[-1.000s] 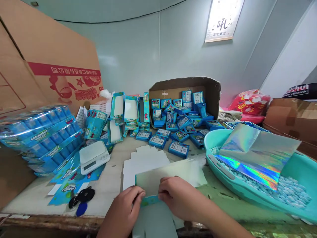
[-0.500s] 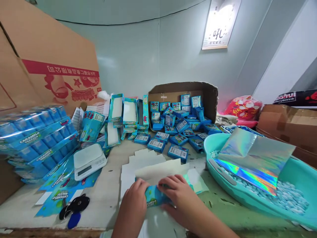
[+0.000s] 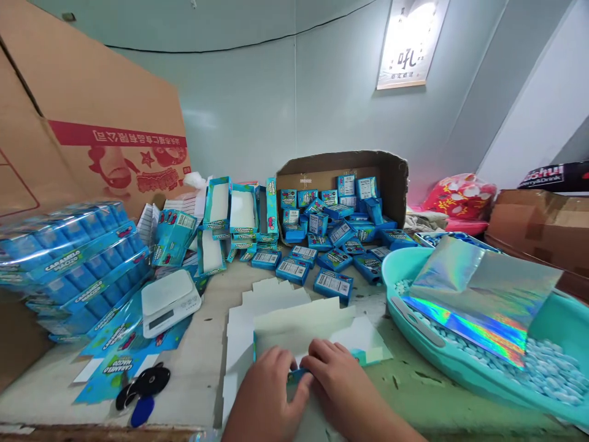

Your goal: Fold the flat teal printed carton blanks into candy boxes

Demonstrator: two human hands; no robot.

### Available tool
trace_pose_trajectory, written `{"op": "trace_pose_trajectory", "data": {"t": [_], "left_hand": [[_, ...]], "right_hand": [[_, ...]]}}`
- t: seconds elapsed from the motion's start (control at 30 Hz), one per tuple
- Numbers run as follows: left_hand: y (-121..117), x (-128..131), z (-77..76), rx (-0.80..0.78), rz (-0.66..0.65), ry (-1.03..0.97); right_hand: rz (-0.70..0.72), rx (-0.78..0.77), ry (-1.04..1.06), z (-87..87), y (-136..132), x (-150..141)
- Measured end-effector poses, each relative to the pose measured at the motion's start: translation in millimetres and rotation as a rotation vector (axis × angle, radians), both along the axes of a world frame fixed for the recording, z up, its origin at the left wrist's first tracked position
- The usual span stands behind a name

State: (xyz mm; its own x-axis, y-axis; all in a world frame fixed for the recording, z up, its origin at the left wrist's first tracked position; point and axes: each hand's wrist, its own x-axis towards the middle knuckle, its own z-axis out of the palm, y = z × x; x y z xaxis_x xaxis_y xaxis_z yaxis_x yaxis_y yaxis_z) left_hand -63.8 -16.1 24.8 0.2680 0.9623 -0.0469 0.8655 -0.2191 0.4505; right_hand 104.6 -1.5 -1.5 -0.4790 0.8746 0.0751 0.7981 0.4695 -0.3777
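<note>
At the table's front, a partly folded display-box blank (image 3: 301,325) lies with its pale inner side up. It rests on a stack of flat white card blanks (image 3: 271,299). My left hand (image 3: 271,383) curls over its near edge, fingers bent and thumb toward the middle. Close beside it, my right hand (image 3: 338,380) pinches the same edge. A narrow strip of the blue printed side shows between the hands; the rest of that edge is hidden under my fingers.
Left are wrapped candy packs (image 3: 73,264), a white scale (image 3: 170,301) and keys (image 3: 145,387). Behind stand formed trays (image 3: 243,209) and an open carton (image 3: 398,184) spilling small blue boxes (image 3: 334,285). Right is a turquoise tub (image 3: 400,270) of candies under silver film (image 3: 488,288).
The blank's blue printed side has turned down out of sight, and its pale inside shows more. Both hands have drawn closer together along the near edge.
</note>
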Motion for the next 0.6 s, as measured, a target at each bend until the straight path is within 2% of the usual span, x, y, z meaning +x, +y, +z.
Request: {"op": "trace_pose_trajectory", "data": {"t": [0.2, 0.37, 0.6], "left_hand": [[15.2, 10.8, -1.8, -0.090, 0.047, 0.278], [18.5, 13.7, -0.9, -0.069, 0.003, 0.315], [11.0, 13.5, 1.0, -0.011, -0.038, 0.287]], "right_hand": [[-0.093, -0.037, -0.022, 14.1, -0.1, 16.8], [-0.046, -0.015, -0.156, 14.7, 2.4, 17.9], [-0.017, 0.039, -0.129, 10.9, 5.5, 14.8]]}}
